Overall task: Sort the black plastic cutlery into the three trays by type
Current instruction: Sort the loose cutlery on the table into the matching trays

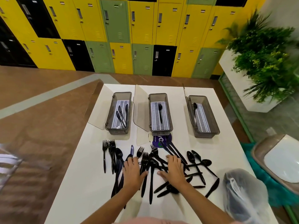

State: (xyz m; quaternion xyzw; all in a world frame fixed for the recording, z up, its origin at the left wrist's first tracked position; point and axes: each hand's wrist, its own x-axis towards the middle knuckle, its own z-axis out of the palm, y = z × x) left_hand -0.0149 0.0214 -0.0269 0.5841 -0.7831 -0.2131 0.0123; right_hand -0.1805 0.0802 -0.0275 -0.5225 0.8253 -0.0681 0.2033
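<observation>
Three grey trays with white slotted inserts stand in a row on the white table (pixel 90 183). The left tray (pixel 111 125) holds a few black knives (pixel 121 116). A single fork (pixel 160 113) lies in the middle tray (pixel 169 125). One spoon (pixel 195 107) lies in the right tray (pixel 213 126). A loose pile of black forks, spoons and knives (pixel 152 168) spreads across the table's near half. My left hand (pixel 133 171) lies flat on the pile's left part, fingers straight. My right hand (pixel 174 169) lies flat on its middle, fingers spread.
Clear hinged lids (pixel 93 107) stand open beside the trays. A purple round sticker (pixel 161 140) shows under the middle tray's front. A clear plastic bag (pixel 242 194) sits at the table's near right. Lockers line the back wall; a planter (pixel 265 62) stands at right.
</observation>
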